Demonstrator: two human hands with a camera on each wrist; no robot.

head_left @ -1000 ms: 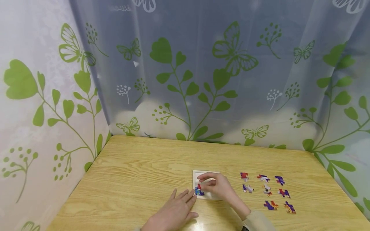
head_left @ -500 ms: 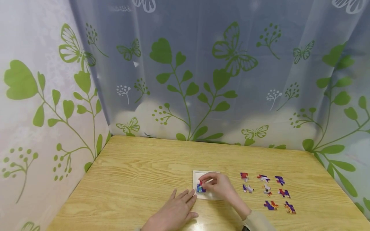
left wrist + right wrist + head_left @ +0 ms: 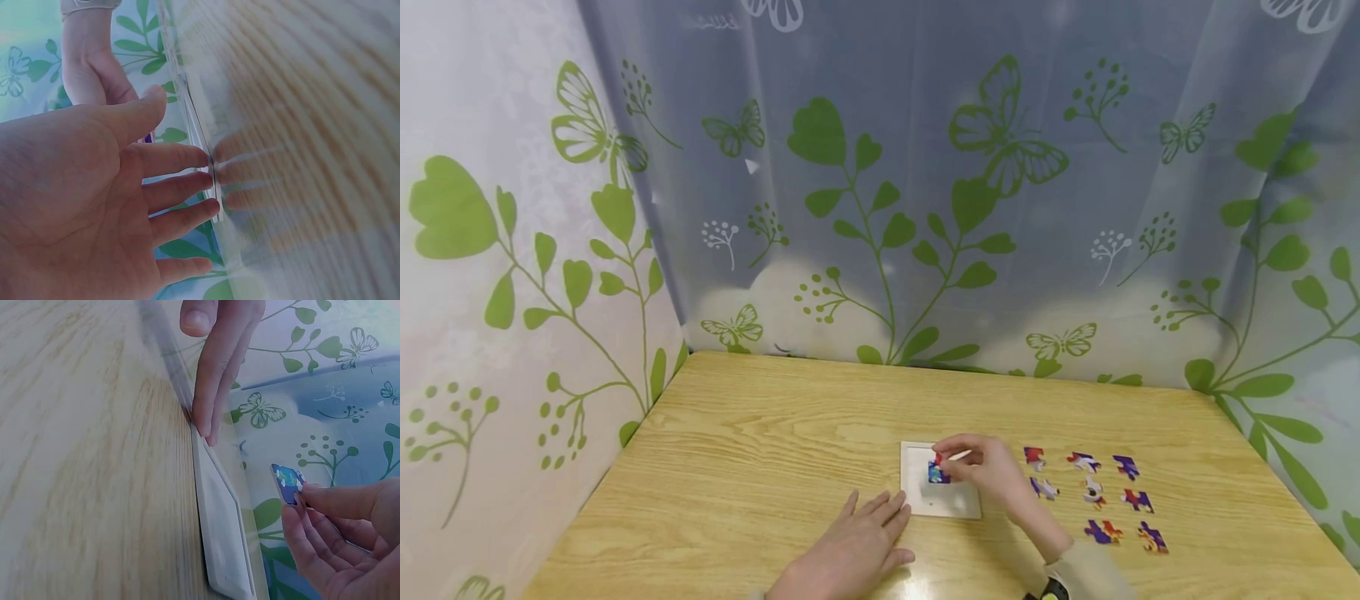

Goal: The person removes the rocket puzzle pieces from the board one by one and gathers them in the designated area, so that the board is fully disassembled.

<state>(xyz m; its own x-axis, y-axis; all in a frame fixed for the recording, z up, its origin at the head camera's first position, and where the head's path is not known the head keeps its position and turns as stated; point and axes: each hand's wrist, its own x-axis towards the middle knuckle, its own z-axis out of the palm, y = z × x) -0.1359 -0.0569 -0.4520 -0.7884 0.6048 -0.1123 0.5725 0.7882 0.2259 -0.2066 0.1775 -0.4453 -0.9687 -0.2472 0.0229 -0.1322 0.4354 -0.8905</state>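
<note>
My right hand (image 3: 988,471) pinches a blue and red jigsaw puzzle piece (image 3: 937,472) between thumb and fingers. In the right wrist view the piece (image 3: 288,484) is held up, clear of the white puzzle tray (image 3: 224,532). Seen from the head, it overlaps the upper middle of that shallow square tray (image 3: 913,508). My left hand (image 3: 859,546) lies with straight, spread fingers, its fingertips at the tray's lower left edge. From the left wrist, these fingertips (image 3: 212,181) are right at the tray's thin edge.
Several loose puzzle pieces lie on the wooden table (image 3: 760,450) right of the tray, in rough rows; one is a red and purple piece (image 3: 1033,457), another a purple and orange piece (image 3: 1152,538). A curtain (image 3: 880,208) with green leaves and butterflies hangs behind the table.
My right hand has lifted the puzzle piece from the tray's lower left area and moved it up and to the right. My left hand has stayed at the tray's edge.
</note>
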